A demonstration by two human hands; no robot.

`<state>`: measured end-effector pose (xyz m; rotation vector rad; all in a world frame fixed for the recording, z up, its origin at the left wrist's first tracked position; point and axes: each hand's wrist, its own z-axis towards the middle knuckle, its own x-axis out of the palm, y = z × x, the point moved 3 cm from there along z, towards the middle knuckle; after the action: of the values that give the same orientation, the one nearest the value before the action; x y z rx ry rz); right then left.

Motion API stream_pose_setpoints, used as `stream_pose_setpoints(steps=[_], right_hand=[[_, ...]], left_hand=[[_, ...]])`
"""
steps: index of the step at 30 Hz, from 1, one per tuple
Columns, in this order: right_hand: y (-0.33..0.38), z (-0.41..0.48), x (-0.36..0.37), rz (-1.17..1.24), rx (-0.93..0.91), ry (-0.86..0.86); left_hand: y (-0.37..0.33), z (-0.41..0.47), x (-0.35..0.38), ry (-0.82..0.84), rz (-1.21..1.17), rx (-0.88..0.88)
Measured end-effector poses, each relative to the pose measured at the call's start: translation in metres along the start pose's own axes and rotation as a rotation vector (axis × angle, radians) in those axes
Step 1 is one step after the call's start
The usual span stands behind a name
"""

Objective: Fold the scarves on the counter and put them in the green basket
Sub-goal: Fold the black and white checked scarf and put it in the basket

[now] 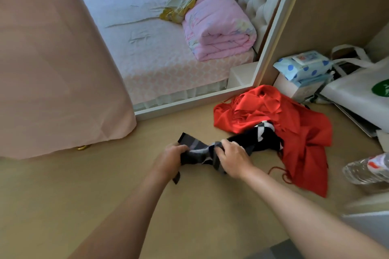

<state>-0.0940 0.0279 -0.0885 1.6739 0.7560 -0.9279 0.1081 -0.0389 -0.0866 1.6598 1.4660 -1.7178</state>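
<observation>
Dark wool in play: the black scarf (pixel 212 149), grey-striped with a white diamond patch, lies bunched across the tan tabletop (pixel 130 200), and both hands are on it. Left hand (pixel 171 156) is clenched around the striped end, one flap poking out beyond the knuckles and a strip hanging below the wrist. Right hand (pixel 233 159) is pinched shut on the middle of the same scarf, fingers curled into the folds. Its far end runs up onto the red scarf (pixel 294 132), which sprawls in a crumpled heap just beside, fringe trailing on the tabletop. Behind that, a blue-dotted wipes pack (pixel 305 65) sits on a box, with a white bag (pixel 357 88) next to it. A plastic bottle (pixel 366 169) lies at the right edge. Pink curtain (pixel 52 59) hangs at left; a mirror (pixel 168 38) shows a bed.
</observation>
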Motion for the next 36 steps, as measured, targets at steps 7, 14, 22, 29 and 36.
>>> stream_pose_setpoints(steps=[7, 14, 22, 29, 36], right_hand=[[0.062, -0.049, 0.048, -0.16, -0.166, 0.29], [0.135, -0.058, 0.097, -0.098, -0.259, 0.195], [0.228, -0.084, 0.19, -0.151, -0.249, 0.514], [0.253, -0.079, 0.205, -0.081, -0.1, 0.552], [0.193, -0.049, 0.179, -0.257, 0.072, 0.285]], left_hand=[[0.059, -0.071, -0.034, 0.082, 0.44, -0.005], [0.137, -0.136, -0.057, 0.094, 0.531, -0.039], [0.259, -0.205, -0.042, 0.505, 0.377, -0.192], [0.291, -0.202, -0.048, 0.5, 0.046, -0.185], [0.273, -0.152, -0.025, 0.245, 0.041, -0.057]])
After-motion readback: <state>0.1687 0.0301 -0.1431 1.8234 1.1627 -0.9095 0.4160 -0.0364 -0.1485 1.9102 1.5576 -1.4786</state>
